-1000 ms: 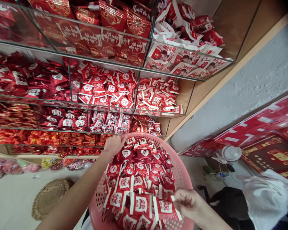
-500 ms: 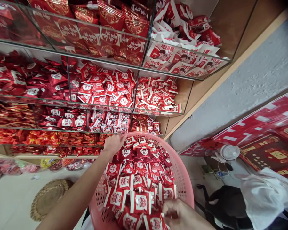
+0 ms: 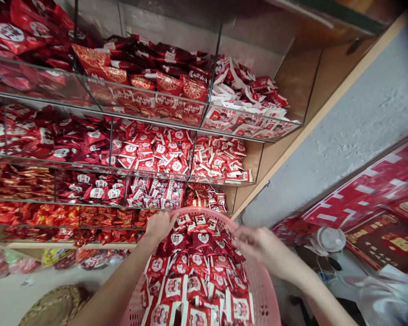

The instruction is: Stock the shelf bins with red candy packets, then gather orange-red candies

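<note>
A pink perforated plastic basket (image 3: 263, 294) fills the lower middle, heaped with small red and white wrapped packets (image 3: 173, 287). Darker red packets (image 3: 204, 240) lie farther back in it. At the basket's far left rim, my left hand (image 3: 159, 225) is closed with its fingers hooked over the edge. My right hand (image 3: 260, 249) is over the far right side of the basket, beside the dark red packets. Its fingers are bent and smeared by motion, so whether they hold a packet cannot be made out.
Glass-fronted shelves (image 3: 149, 122) with several bins of red packets rise ahead. A grey wall (image 3: 347, 117) stands to the right, with a white fan (image 3: 331, 239) and a white plastic bag (image 3: 391, 290) below. A woven stool (image 3: 54, 308) sits on the floor at left.
My right hand has moved from the packets at the basket's near side up to its far right side. My left hand stays on the rim. The view has tilted upward.
</note>
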A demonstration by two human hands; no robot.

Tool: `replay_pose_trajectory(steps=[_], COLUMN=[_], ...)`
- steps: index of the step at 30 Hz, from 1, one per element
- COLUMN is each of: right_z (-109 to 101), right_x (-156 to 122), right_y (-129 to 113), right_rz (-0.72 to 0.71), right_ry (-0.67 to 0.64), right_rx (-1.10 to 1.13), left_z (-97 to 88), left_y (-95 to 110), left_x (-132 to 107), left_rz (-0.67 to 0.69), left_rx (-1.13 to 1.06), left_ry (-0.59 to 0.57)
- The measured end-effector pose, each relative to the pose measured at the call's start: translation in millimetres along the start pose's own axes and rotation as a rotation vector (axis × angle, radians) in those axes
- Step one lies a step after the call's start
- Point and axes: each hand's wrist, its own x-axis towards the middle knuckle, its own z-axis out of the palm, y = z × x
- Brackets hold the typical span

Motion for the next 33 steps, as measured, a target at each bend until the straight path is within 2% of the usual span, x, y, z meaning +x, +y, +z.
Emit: replay_pose_trajectory(steps=[4, 6, 7, 10, 14, 21, 27, 30, 33], right_z=[-46, -62, -67, -72, -68, -65, -74, -84, -94], right_x=[59, 87, 100, 130, 150, 155, 151, 145, 133], right_y=[5, 5, 4, 0, -4, -5, 0, 4, 7], right_rz=[0.076, 0.162, 0.22, 0.389, 0.461, 0.471, 0.459, 0.414, 0.303], right_ry=[0.395, 0.518, 0.536, 0.493, 0.469, 0.465, 0.478, 0.442, 0.333], right_rx=[-0.173, -0.275, -0.326, -0.444, -0.497, -0.468, -0.443, -0.35, 0.022], left_z=[-2.8, -4.3, -4.8, -5.4, -5.1, -1.3, 0.6, -0.2, -1.6], left_y=[-1, -1, -1, -1, 0, -2, -3, -3, -3], left_x=[-1, -1, -1, -1, -1, -1, 0, -1, -1], left_rz=[0.005, 0.005, 0.005, -0.008, -0.013, 0.0, 0.002, 0.005, -0.01], left_rx=[-0.019, -0.032, -0.037, -0.031, -0.022, -0.062, -0.059, -0.045, -0.034], left_ry=[0.001, -0.006, -0.011, -0.022, -0.016, -0.004, 0.007, 0.005, -0.007])
